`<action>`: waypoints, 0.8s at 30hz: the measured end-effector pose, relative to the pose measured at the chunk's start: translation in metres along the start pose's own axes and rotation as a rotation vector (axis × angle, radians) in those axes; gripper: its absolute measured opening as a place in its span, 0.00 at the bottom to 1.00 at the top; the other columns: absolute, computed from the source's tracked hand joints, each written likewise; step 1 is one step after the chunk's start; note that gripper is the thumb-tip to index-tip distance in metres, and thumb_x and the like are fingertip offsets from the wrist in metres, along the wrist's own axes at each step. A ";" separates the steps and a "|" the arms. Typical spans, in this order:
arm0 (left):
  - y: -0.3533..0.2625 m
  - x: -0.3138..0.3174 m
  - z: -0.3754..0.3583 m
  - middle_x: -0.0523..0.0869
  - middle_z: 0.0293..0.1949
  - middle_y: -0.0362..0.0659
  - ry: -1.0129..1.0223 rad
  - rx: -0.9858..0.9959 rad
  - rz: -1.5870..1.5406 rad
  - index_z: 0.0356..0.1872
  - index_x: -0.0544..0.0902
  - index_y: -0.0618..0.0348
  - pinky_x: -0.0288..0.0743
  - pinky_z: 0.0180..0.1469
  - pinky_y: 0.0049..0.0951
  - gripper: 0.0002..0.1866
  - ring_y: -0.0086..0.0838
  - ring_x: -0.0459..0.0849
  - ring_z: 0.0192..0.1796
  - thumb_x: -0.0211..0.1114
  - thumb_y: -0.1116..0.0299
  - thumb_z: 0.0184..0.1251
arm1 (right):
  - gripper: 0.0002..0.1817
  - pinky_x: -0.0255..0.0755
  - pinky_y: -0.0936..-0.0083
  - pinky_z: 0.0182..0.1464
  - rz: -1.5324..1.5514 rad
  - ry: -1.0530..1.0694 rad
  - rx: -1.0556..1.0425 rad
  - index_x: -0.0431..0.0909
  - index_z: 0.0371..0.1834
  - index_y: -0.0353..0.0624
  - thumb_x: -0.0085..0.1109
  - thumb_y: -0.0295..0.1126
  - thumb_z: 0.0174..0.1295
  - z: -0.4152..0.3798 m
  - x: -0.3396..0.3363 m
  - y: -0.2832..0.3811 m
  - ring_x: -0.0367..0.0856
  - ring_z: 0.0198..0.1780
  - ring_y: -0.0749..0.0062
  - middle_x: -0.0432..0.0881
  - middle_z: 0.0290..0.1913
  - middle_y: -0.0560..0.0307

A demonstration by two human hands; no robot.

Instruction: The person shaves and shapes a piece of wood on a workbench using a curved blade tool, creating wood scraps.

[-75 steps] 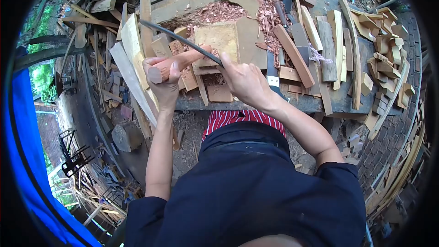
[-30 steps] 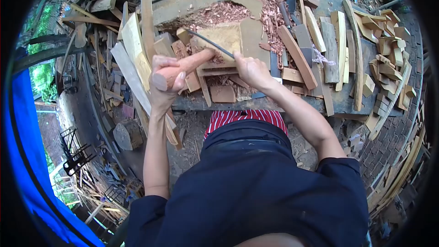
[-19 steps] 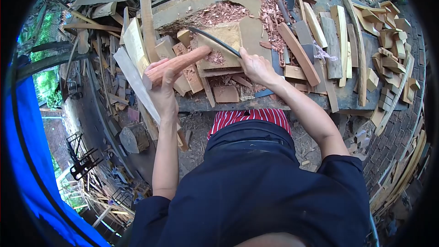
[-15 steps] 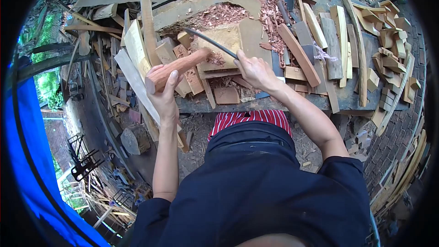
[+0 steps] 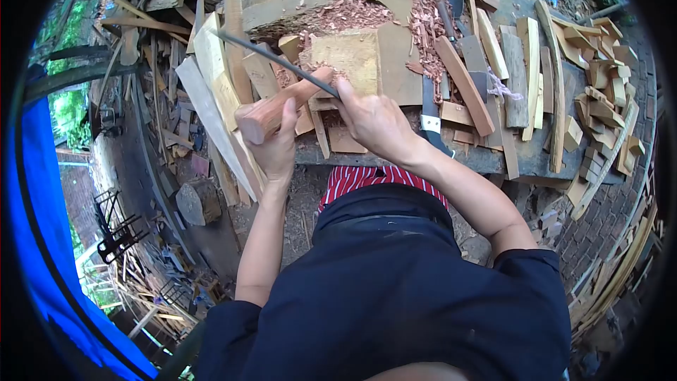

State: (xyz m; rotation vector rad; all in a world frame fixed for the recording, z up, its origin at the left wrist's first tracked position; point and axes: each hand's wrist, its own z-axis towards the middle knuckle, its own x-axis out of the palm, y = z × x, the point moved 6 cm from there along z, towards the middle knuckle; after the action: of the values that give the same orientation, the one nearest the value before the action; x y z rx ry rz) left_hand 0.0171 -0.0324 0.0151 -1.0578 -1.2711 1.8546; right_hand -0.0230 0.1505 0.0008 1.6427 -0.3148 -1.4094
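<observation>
My left hand point(image 5: 278, 149) is wrapped round the thick lower end of a reddish, shaped wooden handle point(image 5: 276, 111), which slants up to the right. The handle's narrow far end reaches the edge of a pale wooden block point(image 5: 347, 53) on the bench. In my right hand point(image 5: 377, 125) is a long, dark file point(image 5: 271, 58), its blade crossing over the handle's narrow end and pointing up to the left. My fingers hide the file's near end. Reddish shavings point(image 5: 349, 15) are heaped behind the block.
On the workbench point(image 5: 525, 154), a knife with a white-and-dark handle point(image 5: 431, 125) lies right of my right hand. Several wood strips point(image 5: 464, 85) lie beyond it, with stacked offcuts point(image 5: 606, 77) at the far right. Long boards point(image 5: 218, 130) lean at the left. A log piece point(image 5: 199, 202) sits below.
The file has slid up and to the left across the handle, and my right hand has come left with it. My left hand and the handle have shifted slightly right.
</observation>
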 end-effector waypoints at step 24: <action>0.002 0.000 0.008 0.77 0.39 0.45 0.025 -0.038 -0.007 0.46 0.70 0.66 0.88 0.37 0.28 0.17 0.32 0.86 0.38 0.69 0.72 0.62 | 0.11 0.76 0.51 0.26 -0.099 0.129 0.030 0.64 0.47 0.44 0.46 0.28 0.62 -0.006 0.018 0.002 0.83 0.26 0.47 0.82 0.23 0.44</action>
State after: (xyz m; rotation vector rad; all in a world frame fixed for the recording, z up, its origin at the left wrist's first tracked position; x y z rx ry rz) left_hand 0.0106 -0.0365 0.0151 -1.0919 -1.2987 1.8130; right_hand -0.0115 0.1391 -0.0099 1.7859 -0.1827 -1.3693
